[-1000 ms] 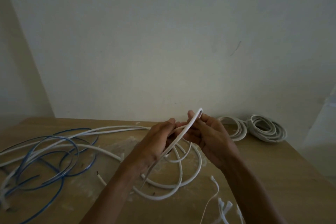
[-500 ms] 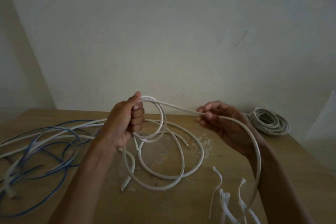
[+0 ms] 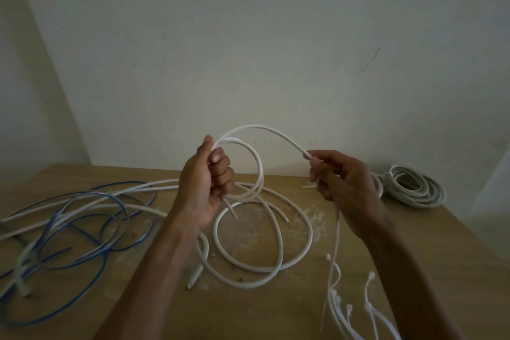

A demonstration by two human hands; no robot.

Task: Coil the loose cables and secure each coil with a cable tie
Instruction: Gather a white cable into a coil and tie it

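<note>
Where the clutter spreads widest, at the left, one tangle of blue cable (image 3: 82, 232) lies looped in with white strands that I cannot count apart. Next in size, the white cable (image 3: 256, 127) lies in loose rings at the centre and rises into two small loops held above them. One finished coil (image 3: 414, 188) sits at the far right, and part of a second coil (image 3: 380, 183) shows behind the right hand (image 3: 347, 190). That hand pinches the white cable between thumb and fingertips. The left hand (image 3: 205, 188) has its fingers curled tight round the small loops. At least five cable ties (image 3: 335, 312) lie loose at the front right. Everything rests on a dusty wooden table (image 3: 427, 270) set into a corner of plain pale wall (image 3: 248, 50).
</note>
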